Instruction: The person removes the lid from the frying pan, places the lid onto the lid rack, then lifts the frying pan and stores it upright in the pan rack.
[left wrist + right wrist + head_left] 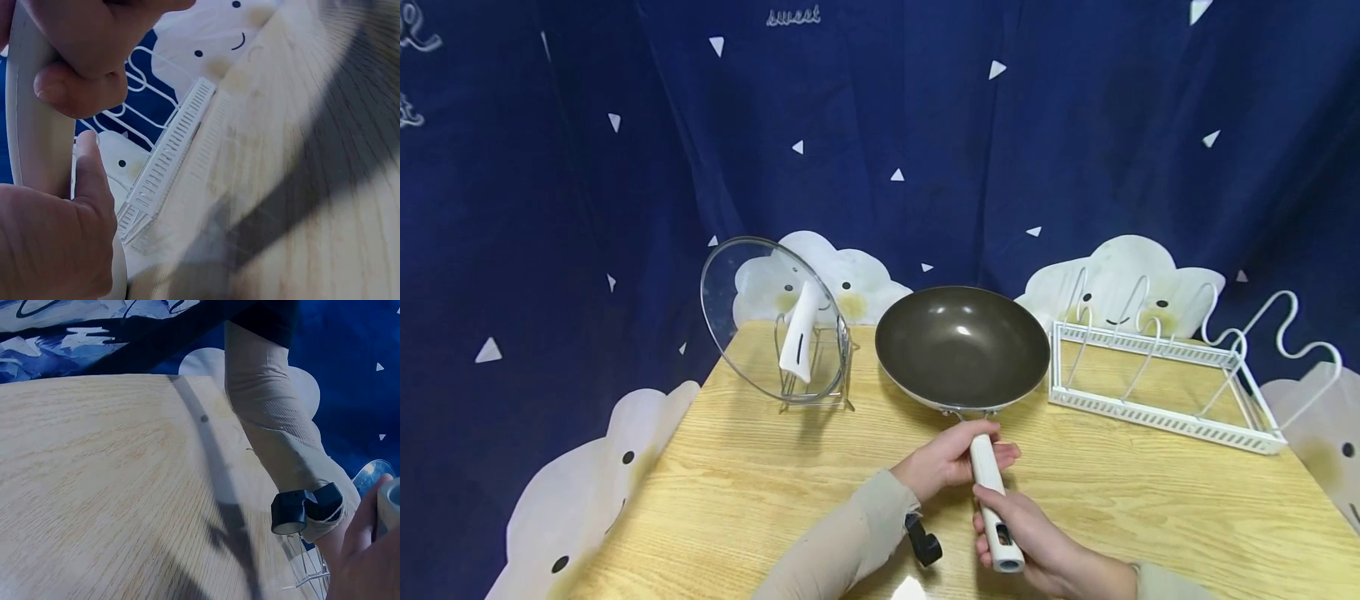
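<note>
A dark-lined wok [962, 346] with a long white handle [988, 467] is held by both hands, its bowl facing up and toward me. My left hand [946, 460] holds the handle close to the bowl, with its thumb over the top and fingertips showing past the far side. Nearer to me, my right hand [1026, 533] grips the rear end of the same handle, its fingers curled round underneath. In the left wrist view, the right hand's curled fingers [87, 81] are above the left hand [56, 240] along the handle.
At the left, a glass lid [801, 337] with a white grip leans in a small metal wire rack [816, 402]. A white rack [1157, 421] with wavy wire dividers stands at the right. Behind the wooden table [737, 500] hangs a blue curtain [880, 100].
</note>
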Demonstrator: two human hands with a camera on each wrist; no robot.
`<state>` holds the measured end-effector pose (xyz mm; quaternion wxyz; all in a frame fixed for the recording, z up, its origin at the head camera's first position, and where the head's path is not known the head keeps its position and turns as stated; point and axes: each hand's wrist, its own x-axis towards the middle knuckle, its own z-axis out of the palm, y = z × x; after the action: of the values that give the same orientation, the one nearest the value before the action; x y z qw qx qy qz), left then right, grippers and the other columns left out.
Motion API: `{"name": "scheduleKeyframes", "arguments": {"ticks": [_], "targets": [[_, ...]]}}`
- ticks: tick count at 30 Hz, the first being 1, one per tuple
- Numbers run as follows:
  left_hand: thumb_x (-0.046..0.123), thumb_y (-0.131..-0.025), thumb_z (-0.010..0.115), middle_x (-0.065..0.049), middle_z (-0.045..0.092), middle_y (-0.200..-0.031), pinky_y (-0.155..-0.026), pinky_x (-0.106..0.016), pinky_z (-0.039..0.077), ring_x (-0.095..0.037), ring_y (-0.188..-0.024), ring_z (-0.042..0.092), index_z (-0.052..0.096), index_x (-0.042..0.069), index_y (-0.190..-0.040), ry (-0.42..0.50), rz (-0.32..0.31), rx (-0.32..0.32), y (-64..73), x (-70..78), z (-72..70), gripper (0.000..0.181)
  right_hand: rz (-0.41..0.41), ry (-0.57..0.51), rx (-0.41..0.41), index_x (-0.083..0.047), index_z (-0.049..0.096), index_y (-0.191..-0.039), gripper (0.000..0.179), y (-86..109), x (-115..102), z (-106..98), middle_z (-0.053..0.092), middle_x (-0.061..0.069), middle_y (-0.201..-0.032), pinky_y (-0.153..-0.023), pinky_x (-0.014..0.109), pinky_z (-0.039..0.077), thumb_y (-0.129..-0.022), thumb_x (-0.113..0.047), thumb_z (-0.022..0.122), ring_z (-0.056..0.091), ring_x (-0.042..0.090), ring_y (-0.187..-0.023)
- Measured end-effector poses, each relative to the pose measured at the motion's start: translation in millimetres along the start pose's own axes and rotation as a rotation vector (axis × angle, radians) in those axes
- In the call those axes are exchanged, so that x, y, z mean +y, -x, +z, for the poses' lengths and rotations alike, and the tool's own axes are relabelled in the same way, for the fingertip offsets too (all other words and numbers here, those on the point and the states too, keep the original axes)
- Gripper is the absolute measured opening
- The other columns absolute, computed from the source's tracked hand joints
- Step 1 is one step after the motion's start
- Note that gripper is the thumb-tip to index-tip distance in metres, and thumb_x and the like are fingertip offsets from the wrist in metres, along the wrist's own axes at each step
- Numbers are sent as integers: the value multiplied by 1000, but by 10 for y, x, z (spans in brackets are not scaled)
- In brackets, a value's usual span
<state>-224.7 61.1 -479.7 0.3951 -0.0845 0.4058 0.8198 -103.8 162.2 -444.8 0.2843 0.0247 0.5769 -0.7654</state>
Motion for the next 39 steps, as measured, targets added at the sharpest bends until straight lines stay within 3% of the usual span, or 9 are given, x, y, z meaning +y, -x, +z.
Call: {"name": "scheduleKeyframes", "arguments": {"ticks": [5,10,17,25,39], "targets": [[9,-92,52,-20,64,-93,-93,-35,47,-25,-88,66,50,2,-86,11,10,-11,-4,21,2,9,-3,0,-18,0,35,-106,32,-14,-1,-9,56,1,-78,-56,23,53,-99,-30,46,62,8,-60],[9,-95,49,-13,65,-89,-82,-26,52,-16,-76,66,53,-2,-93,-10,9,-18,-12,19,17,13,2,-66,-44,-2,39,-104,24,-22,-6,-9,57,2,-80,-61,23,54,-101,-26,43,64,9,-64],[15,-97,49,1,57,-67,-62,-16,51,-5,-60,57,56,7,-76,-71,27,-18,-20,0,25,24,32,-112,-7,-8,42,-98,16,-23,-12,21,51,-4,-71,-50,17,47,-99,-24,43,54,4,-53],[17,-98,49,7,48,-59,-59,-15,46,-2,-55,47,50,13,-67,-59,24,-12,-9,-4,46,31,79,-124,22,-9,41,-94,26,-42,-15,30,51,-9,-64,-46,15,45,-97,-33,49,52,1,-49],[18,-98,51,7,42,-58,-54,-12,40,-1,-50,41,45,13,-66,4,-1,47,-11,-15,75,33,8,-141,-62,-4,33,-95,17,-70,37,18,47,-7,-65,-46,15,40,-97,-15,47,44,1,-49]]}}
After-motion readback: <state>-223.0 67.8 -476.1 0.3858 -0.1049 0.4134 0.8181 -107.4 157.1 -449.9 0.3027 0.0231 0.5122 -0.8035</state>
